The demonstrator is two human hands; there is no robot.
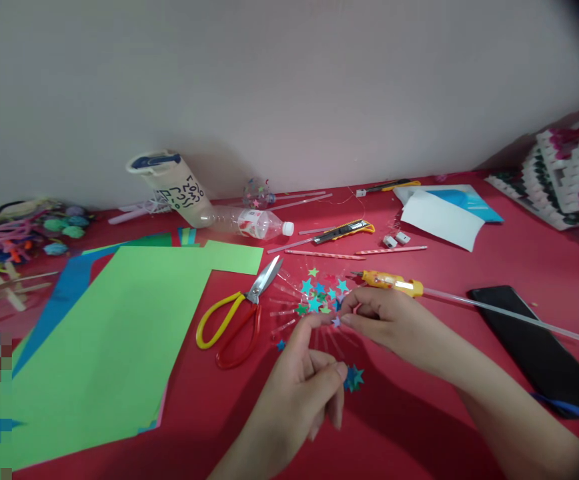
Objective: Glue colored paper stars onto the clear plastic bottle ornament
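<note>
Both of my hands meet over a red table (419, 427) beside a scatter of small paper stars (319, 297) in teal, green and blue. My right hand (389, 323) pinches a tiny pale purple star (336, 321) between thumb and fingertips. My left hand (302, 390) is curled, its forefinger stretched up to that star; a blue star (354, 378) sits by its lower fingertips. Several clear thin sticks (284, 313) fan out under the hands.
Yellow-and-red scissors (237, 313) lie left of the hands. Green paper sheets (109, 347) cover the left. A yellow glue gun (394, 283), black phone (529, 343), utility knife (344, 231), plastic bottle (249, 222), white and blue paper (444, 213) surround them.
</note>
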